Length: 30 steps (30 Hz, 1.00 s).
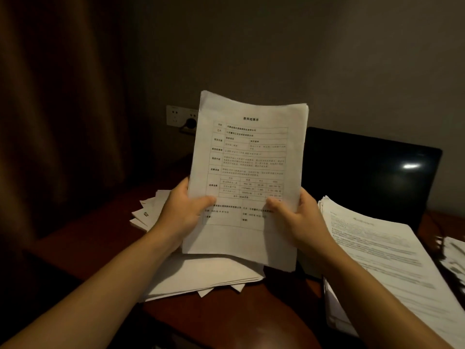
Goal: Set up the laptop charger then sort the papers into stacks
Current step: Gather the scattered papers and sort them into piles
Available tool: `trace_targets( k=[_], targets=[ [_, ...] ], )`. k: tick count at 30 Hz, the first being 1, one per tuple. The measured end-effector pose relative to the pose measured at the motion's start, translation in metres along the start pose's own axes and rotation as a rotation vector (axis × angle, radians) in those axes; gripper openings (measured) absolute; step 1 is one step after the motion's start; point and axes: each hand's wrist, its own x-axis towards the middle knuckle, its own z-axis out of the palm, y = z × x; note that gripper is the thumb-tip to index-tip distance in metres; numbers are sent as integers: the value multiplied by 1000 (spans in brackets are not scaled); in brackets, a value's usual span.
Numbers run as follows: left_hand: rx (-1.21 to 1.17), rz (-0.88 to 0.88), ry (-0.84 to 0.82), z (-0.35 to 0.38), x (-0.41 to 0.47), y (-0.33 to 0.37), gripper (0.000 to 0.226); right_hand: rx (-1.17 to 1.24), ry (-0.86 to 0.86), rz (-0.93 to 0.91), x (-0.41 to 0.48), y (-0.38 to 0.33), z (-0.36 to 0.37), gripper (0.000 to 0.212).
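Left hand and right hand each clamp a grip on the sheaf of papers; its print is blurred, and it hides part of the laptop behind.

Dim warm light; glare spot on laptop screen; right stack blurred; corners dark, edges bent.

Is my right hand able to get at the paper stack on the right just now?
Likely yes: the paper stack lies just beside the right hand, nothing between, though that hand grips the held sheaf.
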Motion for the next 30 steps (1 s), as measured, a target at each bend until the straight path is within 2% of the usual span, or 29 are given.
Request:
trace_targets(
  k=[5,13,16,19,22,26,30],
  targets=[
    [-12,-13,-75,30,-4,4,37,-17,49,36,-8,1,-33,14],
    [-86,-129,-281,100,-22,-1,43,-25,179,221,-48,16,-117,12],
    [0,-129,-363,126,-27,-2,42,-2,249,313,-63,23,-145,19],
    [71,-120,-405,150,-32,-2,48,-114,316,360,-77,27,-170,23],
    [188,-65,-447,170,-37,-4,51,-263,344,352,-90,34,-191,26],
    [365,43,-485,191,-44,-6,59,-412,350,346,-102,39,-209,43],
    [476,122,-444,203,-49,-7,64,-548,344,336,-109,42,-219,52]
  ],
)
